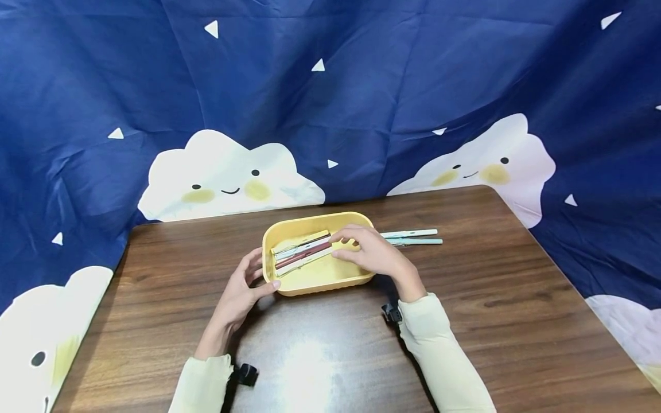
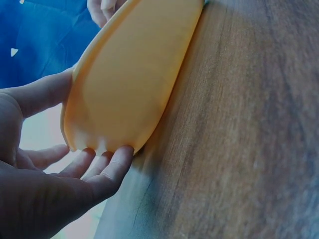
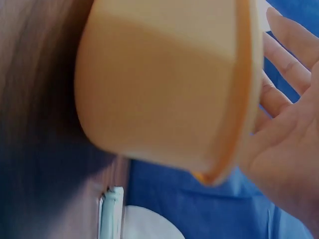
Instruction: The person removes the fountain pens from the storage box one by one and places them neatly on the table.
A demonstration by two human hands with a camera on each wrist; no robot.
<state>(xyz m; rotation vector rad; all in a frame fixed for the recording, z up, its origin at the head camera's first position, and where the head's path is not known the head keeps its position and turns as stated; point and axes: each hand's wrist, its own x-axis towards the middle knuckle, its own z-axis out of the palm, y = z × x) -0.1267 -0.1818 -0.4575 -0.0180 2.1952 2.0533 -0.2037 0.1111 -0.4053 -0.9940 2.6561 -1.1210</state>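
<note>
A shallow yellow bin [image 1: 320,282] stands on the table. My left hand [image 1: 240,295] holds its left end, the thumb over the near rim and the fingers against the outer wall, as the left wrist view also shows. Several pens lie side by side in the bin's left half, among them a yellow pen [image 1: 299,243], a dark red pen [image 1: 303,255] and a white pen [image 1: 302,264]. My right hand [image 1: 368,248] reaches over the bin's right side, thumb and forefinger apart at the right ends of the pens. In the right wrist view the bin's wall hides its fingertips.
Two pale pens, one whitish [image 1: 420,233] and one light teal [image 1: 423,241], lie on the brown wooden table [image 1: 490,287] right of the bin. Behind the table hangs a dark blue cloth [image 1: 361,115] with clouds.
</note>
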